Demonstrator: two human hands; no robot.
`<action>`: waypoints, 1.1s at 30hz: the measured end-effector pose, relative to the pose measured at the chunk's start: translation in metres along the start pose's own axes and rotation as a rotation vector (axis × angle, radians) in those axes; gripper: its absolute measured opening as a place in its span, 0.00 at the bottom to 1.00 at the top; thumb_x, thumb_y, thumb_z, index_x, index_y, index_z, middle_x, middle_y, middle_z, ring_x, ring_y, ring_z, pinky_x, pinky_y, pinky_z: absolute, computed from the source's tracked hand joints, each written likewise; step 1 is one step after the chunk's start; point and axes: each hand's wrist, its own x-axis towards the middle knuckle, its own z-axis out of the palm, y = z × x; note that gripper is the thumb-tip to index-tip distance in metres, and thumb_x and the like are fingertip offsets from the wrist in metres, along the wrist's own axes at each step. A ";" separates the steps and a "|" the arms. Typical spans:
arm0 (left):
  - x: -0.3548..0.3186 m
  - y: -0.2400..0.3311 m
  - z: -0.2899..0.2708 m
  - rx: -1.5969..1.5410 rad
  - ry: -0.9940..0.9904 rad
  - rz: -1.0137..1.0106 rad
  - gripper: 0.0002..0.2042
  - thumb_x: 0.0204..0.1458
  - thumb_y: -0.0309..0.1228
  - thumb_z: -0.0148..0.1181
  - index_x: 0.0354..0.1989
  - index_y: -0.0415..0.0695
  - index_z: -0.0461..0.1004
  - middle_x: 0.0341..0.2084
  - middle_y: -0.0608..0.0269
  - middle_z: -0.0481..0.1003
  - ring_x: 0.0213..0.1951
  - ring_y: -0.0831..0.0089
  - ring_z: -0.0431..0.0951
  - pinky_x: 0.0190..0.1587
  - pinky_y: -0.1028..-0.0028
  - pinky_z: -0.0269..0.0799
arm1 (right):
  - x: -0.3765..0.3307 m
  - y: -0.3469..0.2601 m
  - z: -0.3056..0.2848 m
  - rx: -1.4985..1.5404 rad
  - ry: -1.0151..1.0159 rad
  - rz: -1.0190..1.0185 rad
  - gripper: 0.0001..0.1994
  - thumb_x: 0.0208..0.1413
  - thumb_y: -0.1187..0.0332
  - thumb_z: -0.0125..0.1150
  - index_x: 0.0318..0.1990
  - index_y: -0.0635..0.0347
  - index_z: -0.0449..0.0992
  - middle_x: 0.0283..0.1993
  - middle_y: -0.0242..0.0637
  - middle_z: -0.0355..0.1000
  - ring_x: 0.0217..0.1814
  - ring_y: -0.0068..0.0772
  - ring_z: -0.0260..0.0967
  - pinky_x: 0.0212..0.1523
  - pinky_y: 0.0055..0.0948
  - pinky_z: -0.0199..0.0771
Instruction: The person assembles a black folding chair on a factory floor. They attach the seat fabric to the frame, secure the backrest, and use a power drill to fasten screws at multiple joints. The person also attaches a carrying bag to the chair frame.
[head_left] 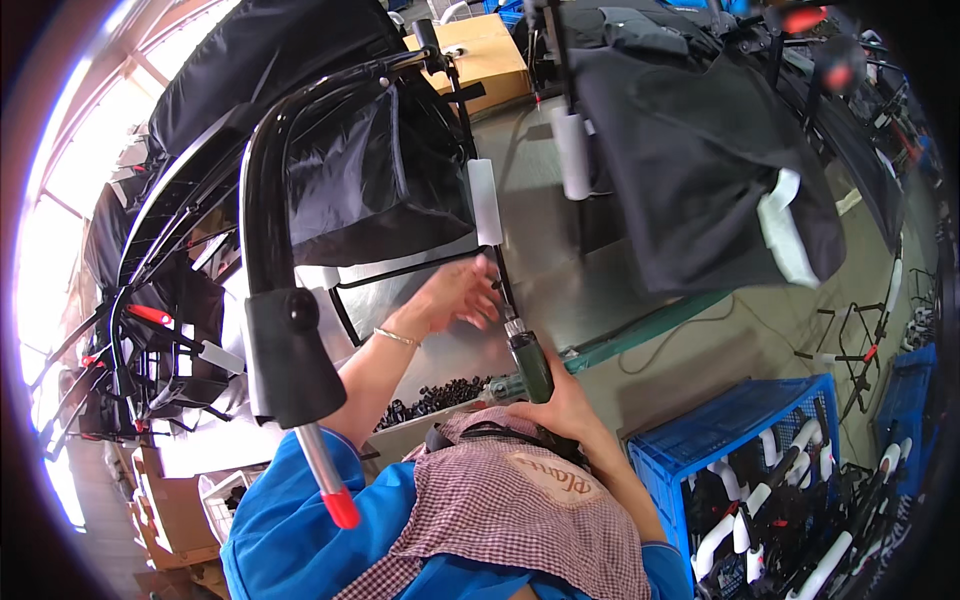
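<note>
My right hand [563,408] is wrapped round a dark green power screwdriver [531,362]. The screwdriver's metal nose points up toward a thin black frame tube [503,275]. My left hand [457,296] is beside that tube and the nose, with its fingers loosely bent and apart; I see nothing held in it. A white sleeve [485,203] wraps the tube just above my left fingers. Left of the tube hangs a black fabric basket [375,190] on a black stroller-like frame. The thick curved handle tube [262,190] of this frame passes in front of my left arm.
Small black parts fill a tray [385,440] near my waist. Another black fabric piece [700,170] hangs at the right. A blue crate [735,392] with white-wrapped tubes stands at lower right. A cardboard box [480,62] sits at the back of the metal table [545,285].
</note>
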 end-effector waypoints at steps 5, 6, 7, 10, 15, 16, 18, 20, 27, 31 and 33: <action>0.050 0.058 -0.014 0.342 0.325 0.583 0.15 0.57 0.25 0.49 0.52 0.33 0.65 0.26 0.62 0.71 0.21 0.78 0.72 0.21 0.80 0.71 | -0.006 0.009 -0.017 0.031 -0.119 0.099 0.53 0.31 0.48 0.76 0.64 0.61 0.54 0.57 0.51 0.66 0.59 0.49 0.66 0.57 0.36 0.64; 0.061 0.071 -0.010 0.361 0.402 0.662 0.16 0.56 0.24 0.51 0.53 0.35 0.66 0.24 0.65 0.70 0.23 0.79 0.73 0.21 0.81 0.70 | -0.007 0.012 -0.018 0.009 -0.104 0.052 0.55 0.31 0.44 0.75 0.64 0.64 0.53 0.58 0.54 0.64 0.61 0.49 0.63 0.59 0.36 0.63; 0.069 0.079 -0.013 0.388 0.455 0.742 0.16 0.54 0.24 0.52 0.52 0.36 0.66 0.23 0.64 0.70 0.23 0.77 0.73 0.22 0.79 0.70 | -0.008 0.015 -0.017 0.013 -0.125 0.038 0.56 0.31 0.44 0.75 0.64 0.66 0.52 0.58 0.54 0.64 0.61 0.49 0.63 0.59 0.36 0.62; 0.096 0.100 -0.016 0.533 0.605 0.964 0.18 0.51 0.23 0.52 0.52 0.39 0.67 0.19 0.61 0.70 0.23 0.70 0.74 0.25 0.72 0.70 | -0.008 0.023 -0.015 0.004 -0.173 0.004 0.58 0.32 0.43 0.75 0.65 0.71 0.50 0.59 0.56 0.63 0.62 0.50 0.62 0.60 0.35 0.61; 0.107 0.143 -0.011 0.714 0.718 1.119 0.17 0.48 0.21 0.53 0.50 0.42 0.70 0.18 0.61 0.69 0.22 0.75 0.70 0.29 0.74 0.68 | -0.013 0.033 -0.011 -0.043 -0.131 -0.072 0.54 0.33 0.46 0.76 0.64 0.66 0.52 0.46 0.47 0.69 0.42 0.36 0.70 0.45 0.31 0.70; 0.105 0.148 -0.009 0.706 0.752 1.145 0.13 0.48 0.21 0.53 0.44 0.39 0.74 0.16 0.65 0.69 0.22 0.80 0.69 0.28 0.76 0.66 | -0.013 0.031 -0.014 -0.044 -0.152 -0.026 0.55 0.33 0.45 0.75 0.65 0.67 0.51 0.51 0.52 0.67 0.50 0.44 0.68 0.51 0.33 0.68; 0.099 0.153 -0.001 0.464 0.702 1.280 0.07 0.48 0.24 0.61 0.36 0.37 0.75 0.17 0.71 0.69 0.22 0.86 0.65 0.26 0.81 0.63 | -0.013 0.037 -0.015 -0.055 -0.159 0.042 0.55 0.33 0.43 0.75 0.64 0.66 0.52 0.53 0.58 0.67 0.56 0.52 0.68 0.55 0.37 0.67; 0.057 0.161 0.005 0.338 0.844 1.352 0.10 0.45 0.28 0.69 0.28 0.37 0.72 0.17 0.73 0.68 0.21 0.87 0.63 0.24 0.83 0.62 | -0.011 0.029 -0.013 -0.034 -0.180 0.054 0.54 0.33 0.43 0.75 0.64 0.66 0.53 0.53 0.57 0.68 0.55 0.52 0.68 0.54 0.37 0.67; 0.004 0.214 -0.089 0.197 0.863 1.214 0.14 0.45 0.30 0.68 0.35 0.34 0.71 0.18 0.65 0.72 0.19 0.83 0.69 0.22 0.80 0.66 | -0.003 0.052 0.004 -0.046 -0.135 -0.046 0.49 0.35 0.51 0.77 0.63 0.66 0.56 0.47 0.44 0.70 0.45 0.35 0.70 0.45 0.32 0.71; -0.082 0.190 -0.122 0.282 0.077 1.173 0.30 0.52 0.34 0.59 0.61 0.33 0.57 0.30 0.59 0.72 0.28 0.76 0.74 0.33 0.79 0.73 | 0.009 0.037 0.012 0.032 -0.236 0.041 0.52 0.32 0.43 0.75 0.60 0.69 0.58 0.55 0.53 0.67 0.58 0.45 0.66 0.57 0.35 0.64; -0.113 0.185 -0.098 0.091 -0.272 1.277 0.34 0.47 0.45 0.62 0.58 0.37 0.60 0.29 0.57 0.72 0.21 0.72 0.72 0.23 0.75 0.71 | 0.017 0.056 0.021 0.148 -0.183 0.015 0.48 0.33 0.47 0.77 0.58 0.70 0.61 0.54 0.50 0.68 0.57 0.42 0.66 0.57 0.34 0.64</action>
